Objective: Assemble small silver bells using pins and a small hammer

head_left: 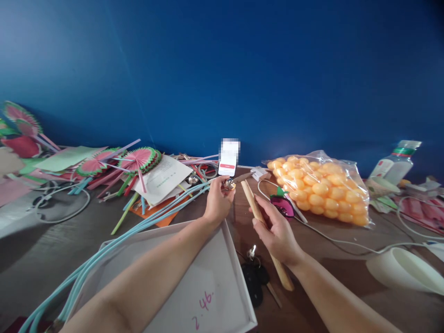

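Holding a wooden stick [250, 197], the right hand [277, 233] is closed around its middle, with the fingers wrapped over the top. The stick slants from far left to near right. Its far tip points toward the left hand [218, 202] and its near end sticks out below the wrist, over the brown table [312, 259].

The left hand is a little farther away and just to the left. Its fingertips are pinched on a small shiny ball [229, 185], held up close to the stick's far tip; whether the two touch cannot be told.

Under the left forearm lies a white tray [222, 268] with pink numbers written on its near part. A bundle of light blue tubes [138, 226] runs from the near left corner, along the tray's far edge, toward the left hand.

A bunch of dark keys [255, 277] lies on the table between the tray and the stick's near end. Beyond the hands a phone [229, 159] stands upright against the blue wall [243, 69].

To the far right sits a clear bag of yellow balls [319, 189], with a white cable [329, 238] curving past its near side. A plastic bottle [395, 164] stands farther right, and a white bowl [402, 270] lies near the right edge. On the far left, pink and green paper fans [138, 159] are piled with sheets of paper [163, 178].
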The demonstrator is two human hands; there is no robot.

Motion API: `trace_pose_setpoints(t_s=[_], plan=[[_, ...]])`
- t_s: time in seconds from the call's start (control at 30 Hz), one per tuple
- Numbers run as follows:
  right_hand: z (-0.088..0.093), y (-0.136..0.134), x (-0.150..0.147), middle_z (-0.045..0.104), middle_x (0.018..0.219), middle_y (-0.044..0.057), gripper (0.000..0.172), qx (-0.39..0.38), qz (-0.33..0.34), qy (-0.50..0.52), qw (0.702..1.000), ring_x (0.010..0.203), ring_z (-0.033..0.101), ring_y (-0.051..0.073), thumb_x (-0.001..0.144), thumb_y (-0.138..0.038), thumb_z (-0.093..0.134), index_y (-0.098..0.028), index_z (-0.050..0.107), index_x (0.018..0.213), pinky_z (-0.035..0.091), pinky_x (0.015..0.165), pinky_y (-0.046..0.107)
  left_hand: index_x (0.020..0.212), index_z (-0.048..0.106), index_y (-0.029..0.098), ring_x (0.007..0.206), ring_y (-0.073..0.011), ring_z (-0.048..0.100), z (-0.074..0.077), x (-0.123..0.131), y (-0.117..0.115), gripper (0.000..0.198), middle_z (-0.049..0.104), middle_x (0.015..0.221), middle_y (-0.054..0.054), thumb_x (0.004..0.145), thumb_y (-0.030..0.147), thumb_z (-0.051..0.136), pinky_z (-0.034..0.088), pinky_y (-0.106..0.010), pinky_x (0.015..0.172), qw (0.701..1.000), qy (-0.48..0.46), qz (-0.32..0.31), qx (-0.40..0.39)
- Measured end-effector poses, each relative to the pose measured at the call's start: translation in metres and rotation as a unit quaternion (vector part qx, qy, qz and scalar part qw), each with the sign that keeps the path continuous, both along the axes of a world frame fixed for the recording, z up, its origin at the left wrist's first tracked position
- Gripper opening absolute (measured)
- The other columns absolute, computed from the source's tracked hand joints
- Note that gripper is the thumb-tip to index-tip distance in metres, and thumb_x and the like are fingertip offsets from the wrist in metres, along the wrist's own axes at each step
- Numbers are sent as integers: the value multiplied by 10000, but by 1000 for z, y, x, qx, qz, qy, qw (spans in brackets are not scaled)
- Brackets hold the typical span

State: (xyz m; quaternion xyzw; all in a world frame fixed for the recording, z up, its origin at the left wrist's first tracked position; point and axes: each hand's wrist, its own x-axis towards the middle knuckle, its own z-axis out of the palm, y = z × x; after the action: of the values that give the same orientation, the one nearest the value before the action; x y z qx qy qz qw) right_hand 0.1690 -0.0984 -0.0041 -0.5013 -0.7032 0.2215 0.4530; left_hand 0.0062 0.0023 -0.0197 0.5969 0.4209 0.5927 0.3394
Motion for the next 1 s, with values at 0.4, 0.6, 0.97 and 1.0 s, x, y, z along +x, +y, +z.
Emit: trace_pose_setpoints(t_s=[0.4,0.6,0.97,1.0], plan=[[5,-3,-3,658,1162,110,544,-22,-22,27,999,946,654,236,842,-233,561,-239,481,1380,582,735,369,1128,548,203,903,-153,603,-2,0,0,374,566,1098,-83,768,138,629,525,-308,798,999,20,8,26],[6,-4,-2,650,1177,116,576,-23,-40,50,998,831,663,202,845,-262,564,-241,450,1409,581,655,340,1129,548,213,937,-158,601,-1,0,-2,382,548,1130,-83,765,124,623,543,-298,788,997,40,3,69],[8,-4,-2,653,1172,120,575,-22,-37,50,998,829,667,203,838,-269,565,-237,460,1402,588,677,356,1148,543,215,960,-153,597,-1,-1,-4,376,559,1113,-70,790,121,609,537,-298,833,991,72,-1,111],[8,-4,-2,656,1166,118,566,-23,-35,48,998,834,668,205,838,-270,565,-237,470,1395,589,682,359,1150,544,216,953,-153,598,-2,-1,-4,377,561,1111,-69,790,127,613,536,-300,833,992,71,0,108]])
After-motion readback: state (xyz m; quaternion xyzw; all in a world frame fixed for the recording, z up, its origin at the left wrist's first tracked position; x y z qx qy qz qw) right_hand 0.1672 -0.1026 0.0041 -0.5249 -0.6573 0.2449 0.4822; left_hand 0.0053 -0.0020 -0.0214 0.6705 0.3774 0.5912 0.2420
